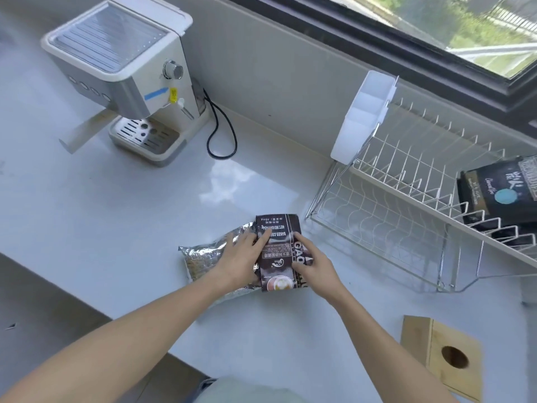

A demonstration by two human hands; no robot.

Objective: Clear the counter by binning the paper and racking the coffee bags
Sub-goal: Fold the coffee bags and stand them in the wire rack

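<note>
Both bare forearms extended forward, converging. Left hand palm down, fingers spread and slightly curled. Right hand palm down, fingers bent, thumb tucked inward.
</note>
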